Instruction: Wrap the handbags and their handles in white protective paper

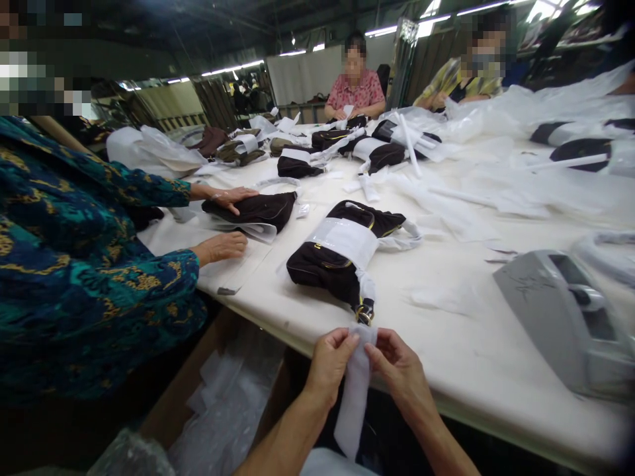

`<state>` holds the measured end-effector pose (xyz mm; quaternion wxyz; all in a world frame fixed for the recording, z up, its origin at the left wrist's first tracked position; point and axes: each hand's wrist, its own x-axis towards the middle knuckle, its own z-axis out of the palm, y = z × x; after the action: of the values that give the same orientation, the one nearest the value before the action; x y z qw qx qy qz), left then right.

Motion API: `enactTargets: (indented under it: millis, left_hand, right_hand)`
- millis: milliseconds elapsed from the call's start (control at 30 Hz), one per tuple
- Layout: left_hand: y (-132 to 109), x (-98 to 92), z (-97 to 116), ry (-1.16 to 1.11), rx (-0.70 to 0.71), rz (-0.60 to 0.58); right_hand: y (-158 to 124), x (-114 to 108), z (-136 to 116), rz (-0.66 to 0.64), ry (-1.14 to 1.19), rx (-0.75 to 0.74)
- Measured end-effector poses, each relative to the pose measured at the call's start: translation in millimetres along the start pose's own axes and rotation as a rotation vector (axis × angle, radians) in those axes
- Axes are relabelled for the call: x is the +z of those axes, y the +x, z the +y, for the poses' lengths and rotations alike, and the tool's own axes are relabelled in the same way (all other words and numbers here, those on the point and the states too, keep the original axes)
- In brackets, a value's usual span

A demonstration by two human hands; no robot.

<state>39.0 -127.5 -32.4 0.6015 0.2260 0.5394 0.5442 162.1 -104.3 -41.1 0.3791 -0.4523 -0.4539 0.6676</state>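
Note:
Between my two hands hangs a strip of white wrapping foam (pixel 354 396), its lower end dangling past the table's front edge. My left hand (pixel 330 360) pinches its upper left side between thumb and fingers. My right hand (pixel 397 360) pinches the upper right side the same way. Just above them, a gold metal ring (pixel 364 314) ends the strap of a black bag (pixel 317 268). A white paper band (pixel 342 239) goes around the bag's middle. White wrapping covers part of the strap beside the bag.
At left, a co-worker's hands (pixel 225 248) rest on and beside another dark bag (pixel 268 210). A grey tape dispenser (pixel 555 324) stands at right. Several wrapped bags and plastic sheets lie farther back, where two people work. An open box (pixel 208 337) of wrapping sits below the edge.

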Motion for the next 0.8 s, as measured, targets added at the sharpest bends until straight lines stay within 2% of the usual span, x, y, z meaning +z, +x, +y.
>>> enactTargets:
  millis: [133, 267, 367, 467, 567, 667, 800]
  left_hand:
    - [4.6, 1.4, 0.5, 0.108, 0.113, 0.025]
    - [5.5, 0.7, 3.3, 0.392, 0.349, 0.081]
    - [7.1, -0.5, 7.5, 0.435, 0.374, 0.01]
    - [9.5, -1.4, 12.6, 0.455, 0.425, -0.072]
    - [12.2, -1.4, 18.3, 0.498, 0.502, -0.163]
    - [16.2, -1.0, 25.7, 0.546, 0.557, -0.252]
    - [25.6, -1.1, 37.5, 0.635, 0.629, -0.35]
  right_hand:
    - [1.1, -1.8, -1.3, 0.021, -0.06, -0.038]
    - [12.3, -13.6, -8.7, 0.213, -0.153, -0.044]
    - [26.2, -21.0, -21.2, 0.288, -0.134, -0.079]
    - [36.2, -21.3, -35.1, 0.265, -0.188, -0.107]
    - [39.4, -18.4, -41.2, 0.18, -0.244, -0.141]
    - [41.0, -18.6, -37.2, 0.103, -0.156, -0.146]
    - [47.2, -23.8, -32.3, 0.068, 0.048, -0.074]
